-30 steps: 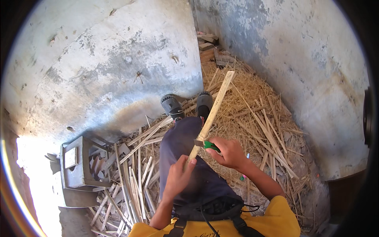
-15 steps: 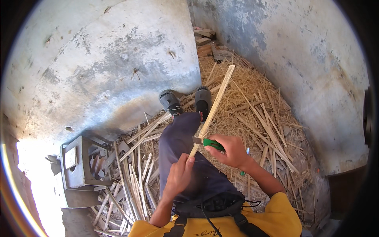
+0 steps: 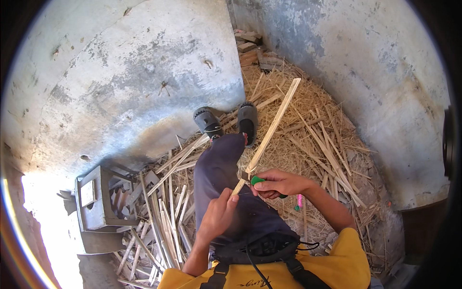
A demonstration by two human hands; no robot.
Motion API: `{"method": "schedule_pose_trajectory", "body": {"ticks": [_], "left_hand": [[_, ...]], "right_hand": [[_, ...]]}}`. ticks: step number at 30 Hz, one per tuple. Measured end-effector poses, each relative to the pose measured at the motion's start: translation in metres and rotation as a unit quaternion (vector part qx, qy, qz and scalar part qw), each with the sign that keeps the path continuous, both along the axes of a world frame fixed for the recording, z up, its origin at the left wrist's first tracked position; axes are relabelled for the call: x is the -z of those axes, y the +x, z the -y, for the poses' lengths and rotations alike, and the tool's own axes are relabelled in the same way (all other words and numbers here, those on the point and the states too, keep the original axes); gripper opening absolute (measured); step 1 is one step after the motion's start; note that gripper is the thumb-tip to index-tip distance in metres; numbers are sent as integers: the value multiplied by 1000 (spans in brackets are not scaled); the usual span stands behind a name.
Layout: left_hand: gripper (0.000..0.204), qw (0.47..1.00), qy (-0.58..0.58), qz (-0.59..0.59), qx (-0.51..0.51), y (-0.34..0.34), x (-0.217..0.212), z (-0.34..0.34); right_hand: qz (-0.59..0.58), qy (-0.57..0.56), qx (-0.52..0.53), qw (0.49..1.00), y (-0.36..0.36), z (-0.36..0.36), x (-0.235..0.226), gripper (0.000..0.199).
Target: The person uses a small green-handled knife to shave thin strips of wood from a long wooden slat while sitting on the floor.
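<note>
A long, pale wooden strip (image 3: 272,127) slants up and away to the right over my dark trousers. My left hand (image 3: 216,212) is closed round its near end, with the thumb along the wood. In my right hand (image 3: 284,184) is a green-handled utility knife (image 3: 257,180), gripped in closed fingers. Its short blade lies across the strip just beyond my left fingers. A small raised sliver shows on the wood by the blade. Part of the knife's handle is hidden by my right fingers.
Straw-like shavings and loose wooden strips (image 3: 332,164) cover the ground to the right. More strips (image 3: 166,226) lie to the left, beside a grey wooden box frame (image 3: 98,198). Peeling walls (image 3: 159,58) stand ahead and right. A pink and green item (image 3: 298,202) lies beneath my right forearm.
My right hand and the knife have shifted slightly down and the hand has rolled over. The strip's far end has swung a little to the right. My left hand keeps its hold.
</note>
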State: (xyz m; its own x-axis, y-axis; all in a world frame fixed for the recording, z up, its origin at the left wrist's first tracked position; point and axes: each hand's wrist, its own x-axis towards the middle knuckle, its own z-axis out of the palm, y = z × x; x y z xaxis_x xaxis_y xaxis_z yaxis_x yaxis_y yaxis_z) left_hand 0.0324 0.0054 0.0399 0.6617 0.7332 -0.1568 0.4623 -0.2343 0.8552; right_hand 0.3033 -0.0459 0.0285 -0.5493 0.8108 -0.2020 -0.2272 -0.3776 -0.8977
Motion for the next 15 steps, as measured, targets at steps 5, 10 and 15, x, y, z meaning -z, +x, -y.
{"method": "schedule_pose_trajectory", "body": {"ticks": [5,10,15], "left_hand": [[22,994,105,7,-2,-4,-5,-1],[19,983,174,23,52,-15,0,-6],[15,926,357,54,114,-29,9,-9]], "right_hand": [[68,-22,6,997,1,1,-11,36],[137,-18,-14,990,4,8,-25,41],[155,-11,63,986,-10,23,-28,44]]}}
